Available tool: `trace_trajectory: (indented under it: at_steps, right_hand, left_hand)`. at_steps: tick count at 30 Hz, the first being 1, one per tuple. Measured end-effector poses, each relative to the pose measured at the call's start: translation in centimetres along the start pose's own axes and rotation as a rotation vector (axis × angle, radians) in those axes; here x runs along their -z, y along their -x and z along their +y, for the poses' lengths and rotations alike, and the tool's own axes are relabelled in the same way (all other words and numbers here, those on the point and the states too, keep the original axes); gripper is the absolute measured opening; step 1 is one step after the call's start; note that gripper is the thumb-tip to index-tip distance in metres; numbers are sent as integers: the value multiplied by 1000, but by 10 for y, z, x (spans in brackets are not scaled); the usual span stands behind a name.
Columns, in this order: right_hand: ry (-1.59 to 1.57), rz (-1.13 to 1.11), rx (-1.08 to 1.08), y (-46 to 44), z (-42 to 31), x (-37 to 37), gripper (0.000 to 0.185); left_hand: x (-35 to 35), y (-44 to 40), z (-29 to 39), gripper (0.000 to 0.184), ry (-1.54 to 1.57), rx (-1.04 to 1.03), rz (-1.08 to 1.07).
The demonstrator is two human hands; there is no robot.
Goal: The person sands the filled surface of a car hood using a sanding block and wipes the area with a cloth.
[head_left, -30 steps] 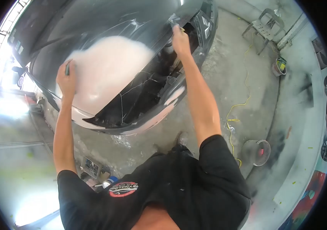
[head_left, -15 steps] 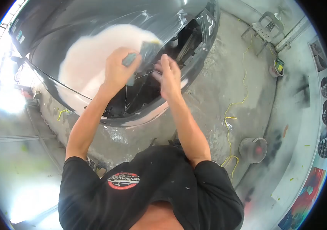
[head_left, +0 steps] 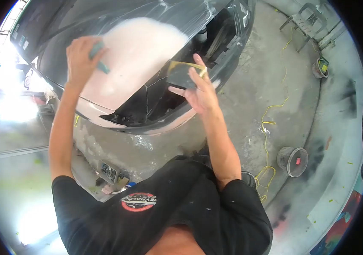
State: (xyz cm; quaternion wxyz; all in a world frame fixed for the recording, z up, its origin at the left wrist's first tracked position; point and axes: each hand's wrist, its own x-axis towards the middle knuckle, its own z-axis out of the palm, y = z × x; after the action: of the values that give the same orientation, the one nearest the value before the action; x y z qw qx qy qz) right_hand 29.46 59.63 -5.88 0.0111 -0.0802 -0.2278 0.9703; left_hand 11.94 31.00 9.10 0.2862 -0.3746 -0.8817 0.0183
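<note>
My left hand (head_left: pixel 80 59) is closed around a teal pad (head_left: pixel 97 51) above the left part of the pale patch (head_left: pixel 139 46) on the dark car hood (head_left: pixel 68 21). My right hand (head_left: pixel 200 91) holds a flat dark sheet with a yellowish edge (head_left: pixel 181 74) over the front opening (head_left: pixel 156 95) of the car. The sheet lies between its thumb and fingers, some of which are stretched out. Smooth and whitish, the patch reaches down to the hood's front edge.
Yellow cord (head_left: pixel 266 144) runs over the concrete floor (head_left: pixel 241 114) on the right, near a clear bucket (head_left: pixel 292 161). Farther off are a plastic chair (head_left: pixel 305 25) and a small bucket (head_left: pixel 320 68). A box of items (head_left: pixel 107 172) sits at lower left.
My hands came together over the front opening, then parted. My left hand moved back left with the teal pad. The dark sheet is now in my right hand.
</note>
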Motion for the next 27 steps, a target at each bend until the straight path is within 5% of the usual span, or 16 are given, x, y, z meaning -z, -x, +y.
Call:
trace_trajectory:
  at_steps: [3, 5, 8, 15, 17, 20, 22, 27]
  right_hand:
    - [-201, -106, -8, 20, -15, 45, 64]
    - [-202, -36, 32, 34, -23, 63, 59]
    - [-49, 181, 97, 48, -31, 85, 53]
    - [-177, 199, 56, 60, -21, 131, 49]
    - [-203, 236, 40, 64, -16, 134, 51]
    - [-128, 241, 79, 69, -13, 133, 52]
    - [-101, 248, 87, 69, -13, 128, 52]
    - [-21, 207, 89, 51, -20, 100, 51]
  left_hand:
    - [-12, -2, -13, 83, -273, -57, 71]
    - [-29, 10, 13, 102, -5, -169, -170]
    - [-55, 12, 92, 105, 39, -393, -491]
    - [-186, -160, 175, 93, -3, -538, -71]
    - [-201, -198, 197, 49, -29, -548, 316]
    - [-194, -187, 197, 49, -45, -535, 292]
    - [-184, -151, 181, 91, -33, -500, -78]
    - [-121, -74, 161, 92, -11, -509, -249]
